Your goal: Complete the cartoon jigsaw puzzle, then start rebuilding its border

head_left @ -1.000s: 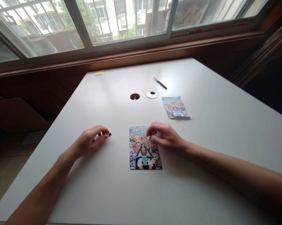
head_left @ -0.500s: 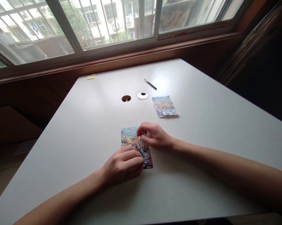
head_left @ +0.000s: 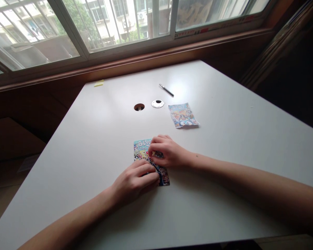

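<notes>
Looks like fitting or pressing the puzzle, well in from the near edge of the worktop, left hand and right hand loosely curled over it, can't tell if pinching anything, probably calls for gentle pressure next.

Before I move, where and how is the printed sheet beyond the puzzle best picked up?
Probably pinch the printed sheet at its near edge, coming from the person's side: that edge seems slightly raised, with a shadow beneath it, while the far edge looks flat on the table.
</notes>
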### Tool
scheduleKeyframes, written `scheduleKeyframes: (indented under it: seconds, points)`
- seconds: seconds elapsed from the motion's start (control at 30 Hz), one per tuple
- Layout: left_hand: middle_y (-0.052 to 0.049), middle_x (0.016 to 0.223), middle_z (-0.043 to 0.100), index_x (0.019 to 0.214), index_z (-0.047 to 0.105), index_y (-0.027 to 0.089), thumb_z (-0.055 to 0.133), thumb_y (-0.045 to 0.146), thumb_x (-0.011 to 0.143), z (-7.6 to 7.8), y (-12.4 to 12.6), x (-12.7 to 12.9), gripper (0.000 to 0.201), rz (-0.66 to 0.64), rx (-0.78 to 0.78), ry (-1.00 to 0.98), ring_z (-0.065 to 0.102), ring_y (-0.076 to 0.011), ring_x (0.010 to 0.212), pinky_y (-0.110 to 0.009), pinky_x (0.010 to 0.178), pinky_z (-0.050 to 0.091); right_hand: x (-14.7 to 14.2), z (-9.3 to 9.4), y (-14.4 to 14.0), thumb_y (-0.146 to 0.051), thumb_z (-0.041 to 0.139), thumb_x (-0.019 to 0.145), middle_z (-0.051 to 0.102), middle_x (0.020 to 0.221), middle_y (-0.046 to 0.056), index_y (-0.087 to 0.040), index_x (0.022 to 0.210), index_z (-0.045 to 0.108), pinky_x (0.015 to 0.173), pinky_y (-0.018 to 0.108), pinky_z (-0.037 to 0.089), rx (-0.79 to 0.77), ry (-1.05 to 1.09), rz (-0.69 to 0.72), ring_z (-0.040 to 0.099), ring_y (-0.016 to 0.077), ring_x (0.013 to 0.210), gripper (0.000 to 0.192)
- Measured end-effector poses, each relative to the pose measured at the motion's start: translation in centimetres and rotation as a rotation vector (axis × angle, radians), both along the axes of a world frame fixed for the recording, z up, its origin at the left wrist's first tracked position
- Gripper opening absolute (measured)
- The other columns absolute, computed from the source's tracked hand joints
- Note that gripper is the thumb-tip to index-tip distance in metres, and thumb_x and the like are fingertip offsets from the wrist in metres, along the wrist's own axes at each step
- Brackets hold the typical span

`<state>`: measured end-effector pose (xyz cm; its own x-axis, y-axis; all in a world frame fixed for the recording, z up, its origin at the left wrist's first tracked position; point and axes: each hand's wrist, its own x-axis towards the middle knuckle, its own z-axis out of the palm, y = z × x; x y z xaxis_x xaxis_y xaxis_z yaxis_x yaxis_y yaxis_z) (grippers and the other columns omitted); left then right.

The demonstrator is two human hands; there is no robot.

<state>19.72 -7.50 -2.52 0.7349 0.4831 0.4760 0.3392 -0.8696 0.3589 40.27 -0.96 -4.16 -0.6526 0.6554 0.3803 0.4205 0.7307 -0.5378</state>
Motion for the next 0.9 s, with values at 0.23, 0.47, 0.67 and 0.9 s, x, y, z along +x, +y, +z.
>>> scheduleKeyframes:
  seconds: [0.23,0.47,0.67,0.9]
  points:
    - [-0.007,0.094,0.063,0.093,0.065,0.017,0.061,0.016,0.092,-0.2,0.1,0.0,0.005,0.038,-0.030,0.024,0.054,-0.0173,0.084,-0.033,0.080,0.051,0.0,0.3,-0.1,-0.019,0.064,0.082,0.059,0.087,0.003,-0.021,0.082,0.067,0.087,0.035,0.035,-0.016,-0.014,0.004,0.052,0.0179,0.087,0.004]
    - [-0.009,0.096,0.064,0.095,0.067,0.017,0.061,0.018,0.087,0.4,0.0,0.0,0.009,0.021,-0.012,0.030,0.058,-0.0204,0.092,-0.037,0.085,0.053,0.0,0.4,-0.2,-0.019,0.063,0.083,0.059,0.087,0.003,-0.021,0.082,0.067,0.087,0.035,0.036,-0.015,-0.013,0.004,0.052,0.0181,0.086,0.005]
    - [-0.008,0.097,0.066,0.094,0.069,0.021,0.061,0.019,0.084,0.8,-0.4,-0.2,0.013,0.045,0.019,0.075,0.059,-0.0220,0.094,-0.039,0.084,0.051,0.1,0.5,-0.2,-0.018,0.063,0.083,0.059,0.086,0.002,-0.021,0.081,0.067,0.087,0.035,0.037,-0.018,-0.009,0.005,0.052,0.0177,0.085,0.005]
    - [-0.010,0.115,0.064,0.109,0.061,0.020,0.059,0.023,0.086,1.4,0.7,-1.7,0.023,0.176,-0.063,-0.003,0.058,-0.0253,0.110,-0.044,0.096,0.048,0.3,0.9,0.1,-0.014,0.058,0.084,0.059,0.087,0.003,-0.019,0.088,0.061,0.080,0.033,0.045,-0.062,0.155,-0.060,0.055,0.0175,0.084,0.007]
